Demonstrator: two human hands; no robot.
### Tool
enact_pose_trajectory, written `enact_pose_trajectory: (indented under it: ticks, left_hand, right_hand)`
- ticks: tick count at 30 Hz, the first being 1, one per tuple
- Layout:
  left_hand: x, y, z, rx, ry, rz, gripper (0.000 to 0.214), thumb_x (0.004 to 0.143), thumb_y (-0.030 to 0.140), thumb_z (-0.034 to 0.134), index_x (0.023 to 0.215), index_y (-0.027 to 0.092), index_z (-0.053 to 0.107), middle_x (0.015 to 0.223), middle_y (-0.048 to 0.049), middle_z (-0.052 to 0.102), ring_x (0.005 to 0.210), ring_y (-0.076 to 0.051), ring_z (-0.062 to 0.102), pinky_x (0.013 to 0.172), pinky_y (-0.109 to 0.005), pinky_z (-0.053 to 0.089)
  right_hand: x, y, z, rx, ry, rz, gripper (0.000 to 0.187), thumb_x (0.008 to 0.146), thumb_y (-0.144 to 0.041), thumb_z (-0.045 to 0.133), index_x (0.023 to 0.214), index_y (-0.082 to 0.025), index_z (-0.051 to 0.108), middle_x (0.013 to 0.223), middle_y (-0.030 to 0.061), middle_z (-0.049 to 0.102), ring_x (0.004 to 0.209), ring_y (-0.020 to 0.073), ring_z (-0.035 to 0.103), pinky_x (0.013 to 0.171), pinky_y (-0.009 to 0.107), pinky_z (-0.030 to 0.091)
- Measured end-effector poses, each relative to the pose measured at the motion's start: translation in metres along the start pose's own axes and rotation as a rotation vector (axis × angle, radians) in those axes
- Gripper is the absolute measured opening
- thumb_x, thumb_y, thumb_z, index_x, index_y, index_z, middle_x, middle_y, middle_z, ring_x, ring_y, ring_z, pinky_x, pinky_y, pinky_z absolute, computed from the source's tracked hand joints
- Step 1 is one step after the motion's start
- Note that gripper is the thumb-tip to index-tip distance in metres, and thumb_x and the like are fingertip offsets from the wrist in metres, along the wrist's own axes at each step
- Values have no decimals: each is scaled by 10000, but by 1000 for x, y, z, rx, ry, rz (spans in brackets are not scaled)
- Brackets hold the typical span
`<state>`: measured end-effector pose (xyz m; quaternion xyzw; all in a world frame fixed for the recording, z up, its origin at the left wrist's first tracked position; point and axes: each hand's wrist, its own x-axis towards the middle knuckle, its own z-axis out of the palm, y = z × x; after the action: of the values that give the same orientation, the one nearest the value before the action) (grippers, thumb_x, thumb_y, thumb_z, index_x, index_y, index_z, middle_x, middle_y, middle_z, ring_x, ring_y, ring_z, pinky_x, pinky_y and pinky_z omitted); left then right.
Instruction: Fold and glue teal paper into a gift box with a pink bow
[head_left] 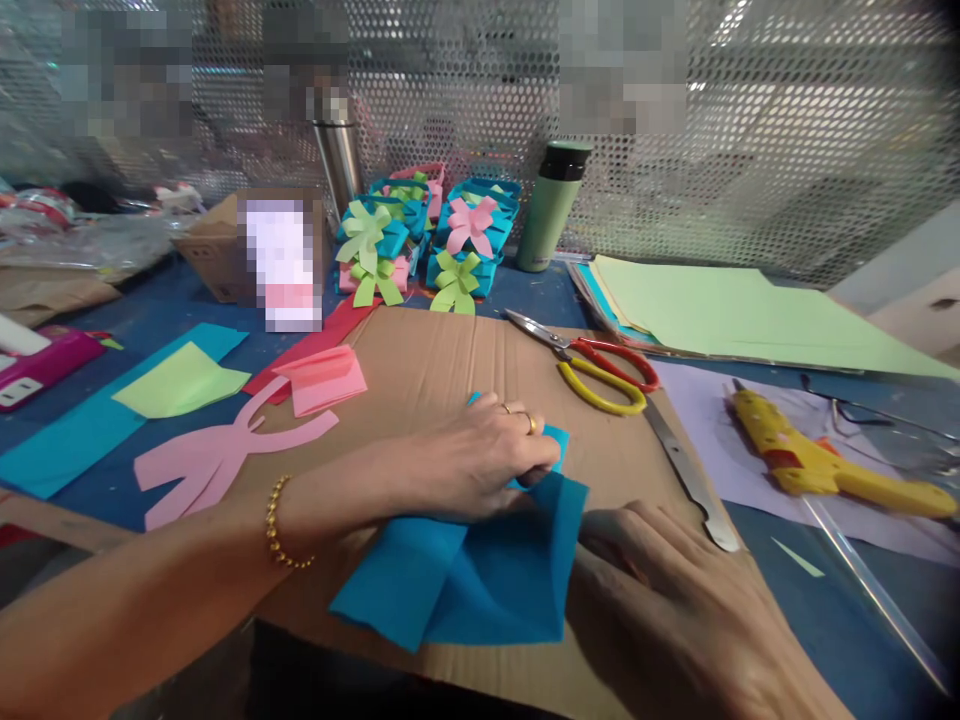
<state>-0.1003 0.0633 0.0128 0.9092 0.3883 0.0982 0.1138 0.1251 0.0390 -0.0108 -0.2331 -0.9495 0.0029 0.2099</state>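
A folded sheet of blue paper [510, 580] lies on the brown cardboard [420, 350] in front of me. My left hand [487, 455], with rings and a bead bracelet, is closed over the paper's upper part, its knuckles curled down. At the paper's right edge, my right hand [667, 580] has its fingers bent and pressed together against the sheet; the fingertips are partly hidden there. Beyond my hands rest scissors [577, 355] with one red and one yellow handle. A knife blade [690, 475] lies along the cardboard's right side.
Pink paper cut-outs [202, 450] lie left, near blue and green strips. Behind stand paper baskets with bows [457, 240], a green flask [551, 210], a steel flask [339, 165] and a cardboard box [214, 245]. Right are green sheets [712, 310], a yellow glue gun [810, 455] and glasses [847, 405].
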Motion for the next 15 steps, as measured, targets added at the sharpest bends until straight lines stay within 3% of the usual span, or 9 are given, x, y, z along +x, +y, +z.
enact_pose_trajectory:
  ticks: [15]
  left_hand:
    - [-2, -2, 2, 27, 24, 53, 101, 905, 238, 647, 858, 187, 574, 922, -25, 607, 879, -202, 550, 767, -355, 356]
  right_hand:
    - [0, -2, -4, 76, 27, -23, 189, 887, -74, 509, 764, -202, 574, 722, 20, 520, 629, 146, 415, 551, 316, 299]
